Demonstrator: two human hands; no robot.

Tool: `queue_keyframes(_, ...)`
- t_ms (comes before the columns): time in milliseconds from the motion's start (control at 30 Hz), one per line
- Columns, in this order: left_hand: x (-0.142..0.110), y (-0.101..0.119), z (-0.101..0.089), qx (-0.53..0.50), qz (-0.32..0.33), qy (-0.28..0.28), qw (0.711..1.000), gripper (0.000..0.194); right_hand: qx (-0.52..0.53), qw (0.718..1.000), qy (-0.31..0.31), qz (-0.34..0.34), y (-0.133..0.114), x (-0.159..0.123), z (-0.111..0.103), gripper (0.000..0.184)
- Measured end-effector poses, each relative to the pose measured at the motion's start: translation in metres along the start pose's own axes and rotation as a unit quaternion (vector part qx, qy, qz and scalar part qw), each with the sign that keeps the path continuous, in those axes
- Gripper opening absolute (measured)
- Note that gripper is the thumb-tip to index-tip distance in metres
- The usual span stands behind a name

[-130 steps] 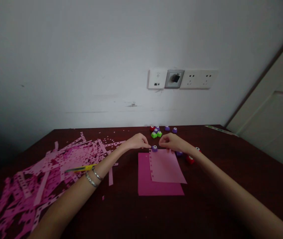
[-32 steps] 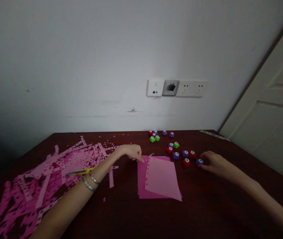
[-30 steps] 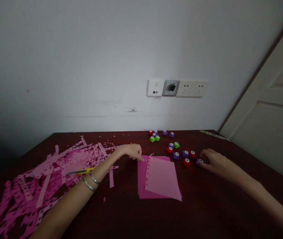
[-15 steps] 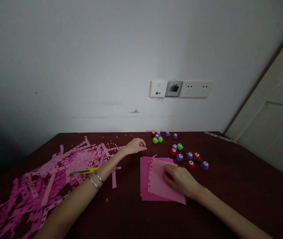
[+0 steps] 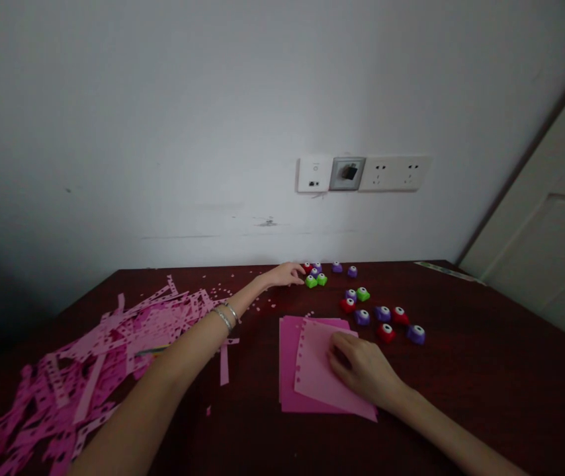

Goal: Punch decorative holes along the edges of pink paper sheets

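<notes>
Pale-pink square paper [image 5: 315, 360]: nine-o'clock edge holed, six-o'clock plain! Left hand [image 5: 286, 274] at eleven, fingers parted; right hand [image 5: 364, 371] curled atop, grip unclear.

Cutter [image 5: 152, 350] seemingly atop paper strips [image 5: 96, 371], left of sheets [image 5: 313, 367].

The right hand [image 5: 364, 371] hides the pale-pink sheet [image 5: 316, 360] (partly).

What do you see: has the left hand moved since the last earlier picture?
Yes. Compared with the white plate on the wall, the left hand has moved right and nearer the wall, beside the back punches.
</notes>
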State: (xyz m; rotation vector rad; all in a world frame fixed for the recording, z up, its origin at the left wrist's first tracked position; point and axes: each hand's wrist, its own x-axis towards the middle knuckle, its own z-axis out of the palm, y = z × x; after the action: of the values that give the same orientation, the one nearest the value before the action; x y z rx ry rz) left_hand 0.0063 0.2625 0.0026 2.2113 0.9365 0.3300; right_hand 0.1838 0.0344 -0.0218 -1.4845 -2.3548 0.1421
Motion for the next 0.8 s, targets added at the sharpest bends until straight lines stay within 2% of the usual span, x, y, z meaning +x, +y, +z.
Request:
queue_keyframes(100, 0.009, 0.001, 0.003, -0.020, -0.006, -0.025, 0.999, 0.044, 0.005, 1.000, 0.002, -0.001, 0.000, 0.000, 0.000, 0.012)
queue_keyframes(333, 0.021, -0.003, 0.004, -0.007, 0.004, -0.040, 0.999, 0.050, 0.002, 1.000, 0.002, 0.000, 0.001, 0.000, 0.000, 0.011)
queue_keyframes(600, 0.020, -0.003, 0.007, 0.049, 0.083, -0.007, 0.995, 0.042, -0.003, 1.000, 0.007, 0.002, 0.002, 0.002, 0.002, 0.011)
queue_keyframes(800, 0.017, -0.003, 0.007, 0.044, 0.066, -0.035, 0.996, 0.047, 0.030, 0.999, 0.012, 0.022, 0.001, 0.000, 0.000, 0.011)
